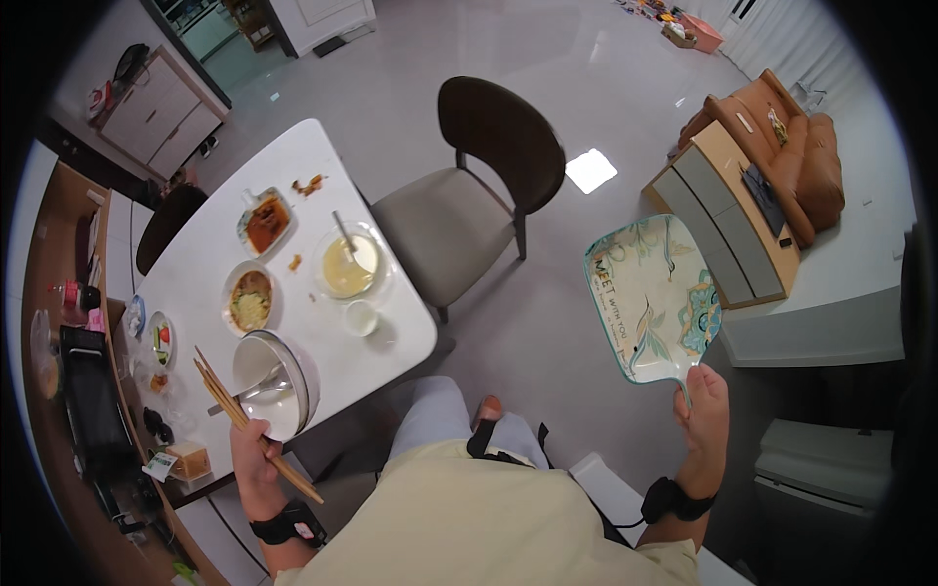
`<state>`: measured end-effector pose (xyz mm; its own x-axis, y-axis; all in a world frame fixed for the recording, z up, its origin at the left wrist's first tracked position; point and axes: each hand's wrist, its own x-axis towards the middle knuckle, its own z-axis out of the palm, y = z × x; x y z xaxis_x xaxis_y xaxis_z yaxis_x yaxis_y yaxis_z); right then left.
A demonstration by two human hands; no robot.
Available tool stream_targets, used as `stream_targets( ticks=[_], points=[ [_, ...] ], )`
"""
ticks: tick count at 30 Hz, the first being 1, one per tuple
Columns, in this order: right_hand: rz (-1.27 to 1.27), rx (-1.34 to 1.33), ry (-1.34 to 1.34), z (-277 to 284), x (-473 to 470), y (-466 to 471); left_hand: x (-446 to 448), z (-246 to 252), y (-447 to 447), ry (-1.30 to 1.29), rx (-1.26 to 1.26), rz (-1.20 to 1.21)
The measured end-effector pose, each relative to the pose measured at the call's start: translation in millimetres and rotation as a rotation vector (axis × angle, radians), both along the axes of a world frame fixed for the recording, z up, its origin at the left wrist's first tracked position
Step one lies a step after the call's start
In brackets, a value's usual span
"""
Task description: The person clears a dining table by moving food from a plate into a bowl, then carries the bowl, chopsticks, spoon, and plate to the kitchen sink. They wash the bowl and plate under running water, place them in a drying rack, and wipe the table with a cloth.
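Note:
My left hand (254, 453) grips a bundle of wooden chopsticks (294, 480) together with the near rim of some nested white bowls (311, 377). The bowls tilt towards me at the table's near edge; whether they touch the tabletop I cannot tell. Inside the top bowl lies a metal spoon (275, 386). Out to the right, over the floor, my right hand (702, 406) holds a square ceramic dish (623, 293) by its short handle. The dish has a teal rim, printed birds, flowers and lettering, and its inner face is turned up towards me.
On the white table (396, 329) stand a handled dish of red sauce (265, 223), an oval food bowl (250, 300), a glass bowl of yellowish liquid (344, 269) and a cup (361, 319). A chair (447, 220) adjoins its right edge. A drawer cabinet (722, 212) stands right.

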<state>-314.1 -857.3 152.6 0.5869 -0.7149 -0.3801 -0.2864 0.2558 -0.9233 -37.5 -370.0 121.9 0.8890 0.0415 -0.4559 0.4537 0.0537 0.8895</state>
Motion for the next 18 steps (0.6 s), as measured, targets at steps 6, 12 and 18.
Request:
stream_targets(
  ticks=[6,12,18],
  points=[
    [-0.07,0.035,-0.009,-15,-14,-102,2,8,-140,-0.043,0.038,-0.08],
    [-0.109,-0.047,0.035,-34,20,-230,33,-10,-273,-0.074,0.026,-0.08],
    [-0.044,-0.055,-0.006,-28,71,-376,69,-15,-412,0.01,-0.054,-0.007]
  ],
)
